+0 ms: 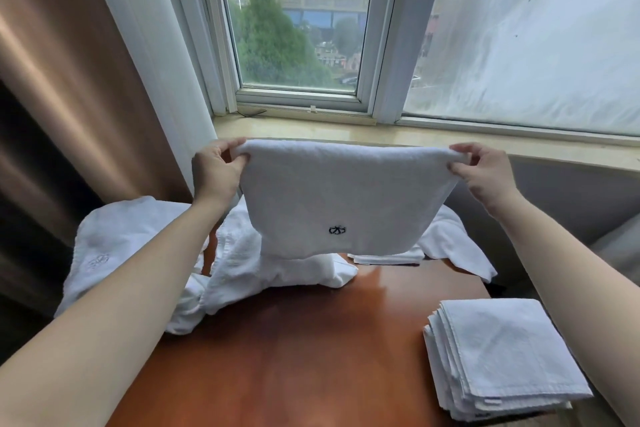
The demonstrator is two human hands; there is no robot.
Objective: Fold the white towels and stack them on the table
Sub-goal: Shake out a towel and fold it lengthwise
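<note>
White terry towel [346, 198] is being held up in the air above the far side of the table [294, 350], stretched flat between both hands, so it hangs down doubled over with a small dark embroidered logo [337, 230] facing the camera near the bottom edge. Both arms are reached well forward and slightly raised, forearms bare. The left hand [216, 170] is pinched on the top left corner, thumb over the front and fingers curled behind, so that grip is closed tight on the cloth. Same deal for the right hand [485, 172], pinched on the top right corner with the fingertips bunched over the fold. Behind and below the hanging towel, a rumpled pile of unfolded towels [242, 274] is spread across the back of the table. A neat stack of folded towels [498, 357] is sat at the near right corner.
</note>
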